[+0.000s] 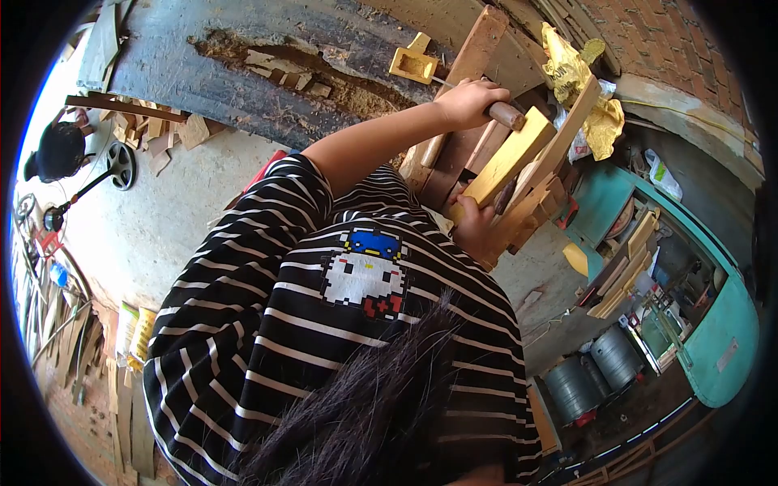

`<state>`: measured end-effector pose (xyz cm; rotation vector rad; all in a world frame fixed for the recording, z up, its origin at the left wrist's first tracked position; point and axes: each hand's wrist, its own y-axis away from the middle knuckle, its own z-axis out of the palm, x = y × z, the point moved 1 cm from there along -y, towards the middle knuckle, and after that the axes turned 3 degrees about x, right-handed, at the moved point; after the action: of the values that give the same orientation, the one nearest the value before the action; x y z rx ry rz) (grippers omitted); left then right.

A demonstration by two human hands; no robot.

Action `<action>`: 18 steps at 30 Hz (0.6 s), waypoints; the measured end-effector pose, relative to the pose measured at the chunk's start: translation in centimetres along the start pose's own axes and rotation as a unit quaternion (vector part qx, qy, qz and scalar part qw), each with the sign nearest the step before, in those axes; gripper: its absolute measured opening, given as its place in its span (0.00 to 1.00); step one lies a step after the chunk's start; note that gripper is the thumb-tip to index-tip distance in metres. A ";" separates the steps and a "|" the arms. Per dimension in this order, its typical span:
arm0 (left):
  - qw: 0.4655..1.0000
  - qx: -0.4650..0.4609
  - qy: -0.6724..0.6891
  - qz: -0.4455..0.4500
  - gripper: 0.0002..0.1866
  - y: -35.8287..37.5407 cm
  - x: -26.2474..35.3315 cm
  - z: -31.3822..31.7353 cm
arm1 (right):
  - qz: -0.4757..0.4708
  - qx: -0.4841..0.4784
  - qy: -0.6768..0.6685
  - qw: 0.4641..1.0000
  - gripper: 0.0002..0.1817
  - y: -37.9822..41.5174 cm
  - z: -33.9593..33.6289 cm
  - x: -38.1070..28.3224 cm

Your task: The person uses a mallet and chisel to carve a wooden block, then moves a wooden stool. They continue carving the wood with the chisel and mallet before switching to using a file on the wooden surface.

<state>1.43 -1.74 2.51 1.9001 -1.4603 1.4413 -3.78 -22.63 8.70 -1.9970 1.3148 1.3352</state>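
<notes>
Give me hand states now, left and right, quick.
Left hand: closed around a wooden tool handle.
Right hand: closed on the yellow wood piece, steadying it.

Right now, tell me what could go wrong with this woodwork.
The right hand grips the yellow wood block just below where the left hand drives the handled tool; a slip could strike those fingers. The block rests on stacked wood pieces, which may shift.

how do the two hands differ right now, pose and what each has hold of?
The left hand is stretched out on an extended arm, fist closed round a dark tool handle; the right hand sits close to the body, gripping the lower end of a yellow wood block. Left is higher in view, right lower. Both are bare and closed.
</notes>
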 end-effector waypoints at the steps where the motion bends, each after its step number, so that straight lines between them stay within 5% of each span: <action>1: 1.000 0.000 0.002 0.001 0.17 0.0 0.0 0.0 | 0.008 -0.001 -0.006 1.000 0.11 0.0 0.0 0.1; 6: 1.000 0.007 0.000 0.014 0.17 0.2 -0.3 0.4 | 0.077 -0.004 -0.078 0.994 0.10 0.1 -0.1 1.1; 12: 1.000 0.002 -0.004 0.010 0.16 0.2 -0.4 0.3 | -0.002 -0.011 -0.006 1.000 0.10 0.0 -0.2 0.2; 14: 1.000 0.000 -0.007 0.009 0.16 0.1 -0.4 0.0 | 0.203 0.027 -0.205 0.957 0.10 -0.6 -0.8 -0.3; 17: 1.000 -0.021 -0.005 -0.001 0.16 -0.2 -0.7 -0.1 | 0.119 0.054 -0.198 0.971 0.13 -1.7 -2.7 -1.5; 18: 1.000 -0.022 -0.005 -0.002 0.16 -0.2 -0.8 -0.2 | 0.059 0.032 -0.227 0.971 0.22 -2.3 -3.6 -2.3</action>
<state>1.54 -1.12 1.96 1.8852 -1.4805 1.3892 -0.27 -23.02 12.02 -1.4660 1.2472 1.6578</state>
